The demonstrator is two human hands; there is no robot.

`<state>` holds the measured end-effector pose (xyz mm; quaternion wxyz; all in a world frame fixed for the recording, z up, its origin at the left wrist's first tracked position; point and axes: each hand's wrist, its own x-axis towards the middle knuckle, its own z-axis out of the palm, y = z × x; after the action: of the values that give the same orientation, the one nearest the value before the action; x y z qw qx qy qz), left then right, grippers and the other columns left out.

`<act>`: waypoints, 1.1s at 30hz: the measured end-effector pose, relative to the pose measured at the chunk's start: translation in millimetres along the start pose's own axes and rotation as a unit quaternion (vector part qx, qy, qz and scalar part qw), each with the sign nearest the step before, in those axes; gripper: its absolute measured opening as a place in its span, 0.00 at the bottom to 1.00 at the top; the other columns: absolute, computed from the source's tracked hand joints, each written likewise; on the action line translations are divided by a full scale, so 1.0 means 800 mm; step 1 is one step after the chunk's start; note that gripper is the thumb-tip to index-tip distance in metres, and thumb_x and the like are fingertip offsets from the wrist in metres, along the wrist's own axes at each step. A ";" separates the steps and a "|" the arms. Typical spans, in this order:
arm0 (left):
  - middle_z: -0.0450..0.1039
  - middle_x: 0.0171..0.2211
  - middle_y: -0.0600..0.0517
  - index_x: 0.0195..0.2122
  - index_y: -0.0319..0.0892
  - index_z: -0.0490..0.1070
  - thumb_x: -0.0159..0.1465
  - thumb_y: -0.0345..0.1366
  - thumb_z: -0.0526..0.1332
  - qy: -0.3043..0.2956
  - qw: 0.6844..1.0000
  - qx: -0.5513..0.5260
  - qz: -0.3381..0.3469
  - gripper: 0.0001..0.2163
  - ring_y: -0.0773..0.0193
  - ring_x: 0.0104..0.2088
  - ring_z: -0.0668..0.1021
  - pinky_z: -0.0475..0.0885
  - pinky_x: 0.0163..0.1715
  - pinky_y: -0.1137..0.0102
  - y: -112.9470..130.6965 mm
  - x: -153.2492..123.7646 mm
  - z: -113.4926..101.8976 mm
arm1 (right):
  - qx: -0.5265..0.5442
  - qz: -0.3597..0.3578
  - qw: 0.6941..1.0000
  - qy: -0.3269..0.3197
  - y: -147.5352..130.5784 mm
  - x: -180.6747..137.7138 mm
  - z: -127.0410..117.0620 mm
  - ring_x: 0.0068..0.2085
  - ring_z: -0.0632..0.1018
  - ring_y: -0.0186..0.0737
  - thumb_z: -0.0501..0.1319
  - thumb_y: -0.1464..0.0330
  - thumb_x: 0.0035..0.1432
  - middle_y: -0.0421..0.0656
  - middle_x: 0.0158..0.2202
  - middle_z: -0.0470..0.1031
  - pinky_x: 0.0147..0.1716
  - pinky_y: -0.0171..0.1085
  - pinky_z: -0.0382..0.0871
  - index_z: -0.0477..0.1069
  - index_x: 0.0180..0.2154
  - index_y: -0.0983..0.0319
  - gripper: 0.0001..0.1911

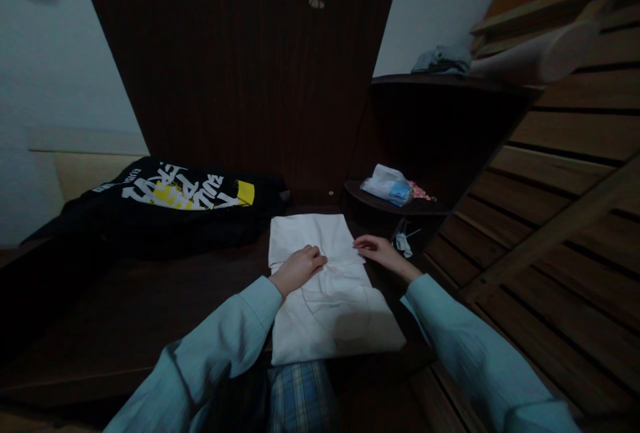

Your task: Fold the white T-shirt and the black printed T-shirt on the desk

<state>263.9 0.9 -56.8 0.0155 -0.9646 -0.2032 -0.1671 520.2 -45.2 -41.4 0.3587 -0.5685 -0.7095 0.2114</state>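
two hands pressing on a folded white cloth garment on a dark surface.

the folded white cloth garment (330,286) lies flat on the dark wooden surface (125,313), long side running from 12 to 6 o'clock, right in front of the person. the left hand (299,267) rests palm down on its middle, fingers loosely curled and pointing toward 2 o'clock, gripping nothing. the right hand (377,251) lies at the garment's 3 o'clock edge, fingers stretched flat toward 9 o'clock with the tips touching the cloth, holding nothing. both forearms in pale blue sleeves come in from 7 and 5 o'clock. a black t-shirt with white and yellow lettering (175,196) lies at 10 o'clock of the garment, well apart from the hands. a clear plastic packet with a blue label (389,185) sits on a small dark round shelf (370,201) at 1 o'clock.
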 end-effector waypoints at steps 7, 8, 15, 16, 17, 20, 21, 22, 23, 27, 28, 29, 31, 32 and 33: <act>0.65 0.36 0.47 0.40 0.39 0.66 0.64 0.31 0.49 -0.008 0.998 0.052 0.019 0.08 0.61 0.38 0.69 0.66 0.39 0.68 0.005 0.007 0.000 | -0.124 -0.087 0.988 -0.017 0.008 -0.018 0.007 0.39 0.73 0.40 0.57 0.73 0.49 0.45 0.35 0.72 0.41 0.41 0.66 0.70 0.30 0.62 0.05; 0.66 0.36 0.47 0.39 0.39 0.66 0.64 0.31 0.49 -0.014 0.998 0.055 0.019 0.08 0.60 0.38 0.69 0.66 0.39 0.68 0.006 0.007 -0.002 | -0.133 -0.086 0.987 -0.007 0.004 -0.017 0.009 0.38 0.73 0.39 0.56 0.72 0.50 0.45 0.34 0.72 0.40 0.40 0.67 0.70 0.29 0.62 0.04; 0.66 0.35 0.48 0.41 0.39 0.64 0.62 0.27 0.50 -0.022 0.998 0.054 -0.019 0.08 0.61 0.37 0.70 0.67 0.37 0.68 0.012 0.005 -0.023 | -0.116 -0.070 0.988 0.079 -0.016 -0.018 0.011 0.33 0.72 0.37 0.55 0.68 0.52 0.42 0.30 0.69 0.32 0.35 0.66 0.66 0.28 0.61 0.04; 0.66 0.35 0.48 0.40 0.39 0.64 0.62 0.27 0.50 -0.021 0.998 0.057 -0.025 0.08 0.61 0.37 0.70 0.67 0.38 0.68 0.012 0.005 -0.023 | -0.113 -0.072 0.988 0.071 -0.015 -0.019 0.013 0.32 0.71 0.36 0.54 0.68 0.52 0.42 0.30 0.69 0.31 0.35 0.66 0.66 0.28 0.61 0.04; 0.66 0.35 0.48 0.40 0.39 0.65 0.62 0.27 0.50 -0.021 0.998 0.059 -0.026 0.08 0.61 0.37 0.70 0.67 0.37 0.68 0.012 0.005 -0.021 | -0.112 -0.075 0.989 0.058 -0.014 -0.021 0.015 0.32 0.71 0.36 0.54 0.68 0.52 0.41 0.29 0.69 0.30 0.34 0.66 0.66 0.27 0.61 0.04; 0.66 0.34 0.48 0.37 0.39 0.66 0.62 0.30 0.51 -0.016 0.998 0.061 -0.016 0.06 0.62 0.35 0.70 0.68 0.35 0.68 0.012 0.006 -0.011 | -0.113 -0.076 0.990 0.027 -0.010 -0.024 0.021 0.32 0.71 0.36 0.54 0.69 0.51 0.41 0.28 0.68 0.29 0.33 0.65 0.65 0.26 0.61 0.04; 0.66 0.34 0.49 0.36 0.39 0.66 0.62 0.30 0.51 -0.013 0.998 0.061 -0.012 0.05 0.62 0.34 0.70 0.68 0.34 0.69 0.012 0.006 -0.009 | -0.114 -0.074 0.991 0.021 -0.009 -0.024 0.022 0.32 0.71 0.36 0.54 0.70 0.51 0.41 0.28 0.68 0.29 0.33 0.65 0.65 0.26 0.61 0.04; 0.66 0.33 0.49 0.35 0.39 0.66 0.62 0.31 0.51 -0.009 0.998 0.060 -0.010 0.05 0.62 0.34 0.70 0.68 0.34 0.68 0.012 0.007 -0.007 | -0.116 -0.073 0.990 0.016 -0.008 -0.024 0.022 0.32 0.71 0.36 0.55 0.70 0.50 0.41 0.28 0.68 0.29 0.33 0.65 0.65 0.26 0.60 0.03; 0.66 0.33 0.48 0.35 0.39 0.66 0.62 0.30 0.52 -0.004 0.998 0.060 -0.009 0.05 0.62 0.34 0.70 0.68 0.34 0.68 0.013 0.007 -0.006 | -0.119 -0.073 0.990 0.016 -0.008 -0.024 0.022 0.32 0.71 0.36 0.55 0.71 0.49 0.41 0.28 0.68 0.30 0.34 0.65 0.65 0.26 0.60 0.03; 0.67 0.37 0.45 0.32 0.38 0.68 0.61 0.30 0.52 0.049 0.998 0.037 -0.022 0.06 0.59 0.40 0.70 0.69 0.39 0.66 0.013 0.008 -0.004 | -0.145 -0.070 0.985 0.063 -0.008 -0.026 0.021 0.34 0.70 0.37 0.54 0.73 0.47 0.41 0.30 0.67 0.36 0.36 0.64 0.64 0.26 0.60 0.03; 0.67 0.40 0.43 0.33 0.37 0.68 0.61 0.29 0.52 0.063 0.998 0.025 -0.020 0.06 0.58 0.44 0.69 0.68 0.42 0.65 0.013 0.007 -0.002 | -0.150 -0.067 0.984 0.066 -0.008 -0.027 0.022 0.34 0.70 0.37 0.54 0.74 0.46 0.41 0.30 0.67 0.37 0.37 0.63 0.64 0.26 0.60 0.03; 0.67 0.43 0.42 0.35 0.37 0.68 0.61 0.29 0.51 0.070 0.997 0.010 -0.015 0.07 0.57 0.47 0.68 0.67 0.45 0.64 0.013 0.006 0.001 | -0.152 -0.063 0.985 0.057 -0.007 -0.028 0.021 0.34 0.70 0.37 0.54 0.74 0.45 0.40 0.30 0.67 0.36 0.36 0.63 0.64 0.26 0.60 0.04; 0.67 0.47 0.42 0.40 0.35 0.67 0.62 0.28 0.50 0.064 0.998 -0.028 -0.008 0.09 0.59 0.52 0.67 0.64 0.50 0.65 0.011 0.004 0.007 | -0.135 -0.041 0.990 0.014 -0.004 -0.026 0.020 0.33 0.70 0.36 0.55 0.74 0.43 0.39 0.28 0.66 0.34 0.35 0.63 0.64 0.25 0.60 0.04; 0.67 0.48 0.42 0.43 0.35 0.66 0.62 0.29 0.49 0.053 0.997 -0.047 -0.010 0.11 0.60 0.53 0.66 0.63 0.51 0.66 0.010 0.003 0.010 | -0.112 -0.020 0.993 -0.004 -0.002 -0.023 0.018 0.32 0.70 0.36 0.55 0.73 0.43 0.38 0.27 0.66 0.33 0.35 0.63 0.64 0.25 0.60 0.03; 0.67 0.49 0.42 0.46 0.35 0.65 0.63 0.30 0.49 0.040 0.997 -0.066 -0.016 0.12 0.61 0.53 0.66 0.63 0.52 0.66 0.008 0.002 0.012 | -0.083 0.007 0.996 -0.010 0.001 -0.018 0.015 0.30 0.70 0.35 0.55 0.72 0.44 0.38 0.26 0.66 0.32 0.34 0.63 0.64 0.26 0.60 0.02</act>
<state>270.8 -3.6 -65.5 -0.0426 -0.9527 -0.2064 -0.2189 513.2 -57.1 -53.8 0.3019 -0.5995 -0.7238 0.1601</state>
